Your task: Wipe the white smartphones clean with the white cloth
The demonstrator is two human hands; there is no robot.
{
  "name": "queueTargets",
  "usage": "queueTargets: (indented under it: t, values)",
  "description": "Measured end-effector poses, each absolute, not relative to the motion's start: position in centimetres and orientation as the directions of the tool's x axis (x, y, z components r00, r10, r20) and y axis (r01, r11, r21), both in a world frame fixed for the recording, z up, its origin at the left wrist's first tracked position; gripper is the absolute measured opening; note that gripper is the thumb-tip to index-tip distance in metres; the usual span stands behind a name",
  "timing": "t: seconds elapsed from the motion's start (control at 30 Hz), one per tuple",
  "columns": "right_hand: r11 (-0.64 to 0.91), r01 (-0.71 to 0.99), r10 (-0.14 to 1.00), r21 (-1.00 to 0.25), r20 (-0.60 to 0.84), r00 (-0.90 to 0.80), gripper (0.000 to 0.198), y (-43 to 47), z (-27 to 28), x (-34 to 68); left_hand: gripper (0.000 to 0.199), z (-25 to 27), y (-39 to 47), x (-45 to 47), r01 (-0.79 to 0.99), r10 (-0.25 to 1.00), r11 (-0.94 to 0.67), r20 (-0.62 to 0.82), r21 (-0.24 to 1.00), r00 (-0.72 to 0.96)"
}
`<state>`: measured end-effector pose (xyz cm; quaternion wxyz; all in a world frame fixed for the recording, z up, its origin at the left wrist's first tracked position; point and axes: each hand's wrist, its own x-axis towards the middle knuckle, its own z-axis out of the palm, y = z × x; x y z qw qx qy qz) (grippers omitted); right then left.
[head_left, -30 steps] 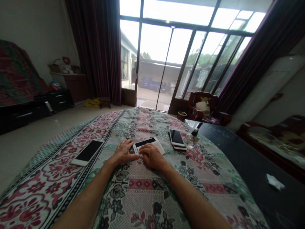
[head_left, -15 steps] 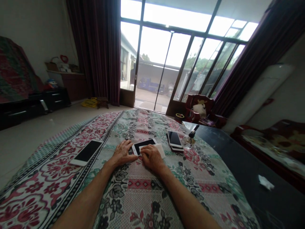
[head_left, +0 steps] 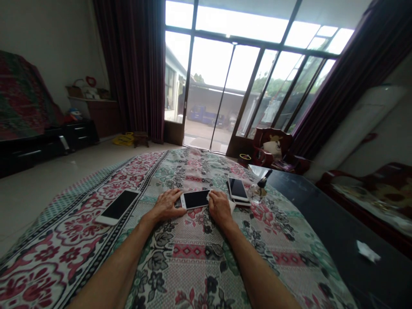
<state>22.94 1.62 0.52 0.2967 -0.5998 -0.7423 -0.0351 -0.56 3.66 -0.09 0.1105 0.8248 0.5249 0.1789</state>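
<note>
A white smartphone [head_left: 195, 200] with a dark screen lies face up on the flowered tablecloth [head_left: 189, 253]. My left hand [head_left: 168, 204] grips its left end between thumb and fingers. At the phone's right end, my right hand [head_left: 220, 208] is closed on a white tissue [head_left: 232, 206], which shows at the fingertips and past the outer side of the hand. The tissue's middle is hidden under the fingers. To the left lies another white phone [head_left: 119, 207], also screen up. Just right of my right hand, a white-framed phone [head_left: 237, 189] rests on top of another device.
A clear glass bottle [head_left: 256, 194] with a black top stands right of the stacked phones. Beyond the round table's right edge is a dark tabletop [head_left: 328, 223] with a crumpled white tissue [head_left: 367, 251] on it. A wooden armchair [head_left: 259, 148] stands near the glass doors.
My right hand has slid rightward with the tissue, from the phone's middle to its right end, uncovering most of the screen. The phone looks more level. My left hand keeps its hold.
</note>
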Motion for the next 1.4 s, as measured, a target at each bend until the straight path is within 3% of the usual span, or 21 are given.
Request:
queueTargets:
  t: [0.2, 0.5, 0.83, 1.17, 1.4]
  values:
    - [0.364, 0.904, 0.887, -0.223, 0.378, -0.264, 0.033, -0.1, 1.3, 19.7, 0.068, 0.0, 3.8, -0.6, 0.831, 0.902, -0.433, 0.176, 0.349, 0.395]
    - [0.574, 0.791, 0.805, -0.212, 0.326, -0.496, 0.036, -0.5, 1.4, 16.7, 0.057, -0.3, 3.7, -0.6, 0.821, 0.894, -0.444, 0.238, 0.360, 0.379]
    - [0.352, 0.893, 0.921, -0.279, 0.273, -0.278, 0.036, 1.7, 1.7, 20.1, 0.067, -0.5, 3.9, -0.7, 0.838, 0.910, -0.414, 0.195, 0.356, 0.366]
    - [0.068, 0.970, 0.946, -0.231, 0.323, 0.011, 0.035, 2.5, 1.3, 22.6, 0.071, -0.5, 4.0, -0.9, 0.829, 0.911, -0.412, 0.155, 0.379, 0.382]
    - [0.193, 0.962, 0.931, -0.193, 0.344, -0.118, 0.038, 0.9, 1.3, 20.5, 0.071, -0.3, 3.8, -0.8, 0.853, 0.924, -0.383, 0.130, 0.353, 0.361]
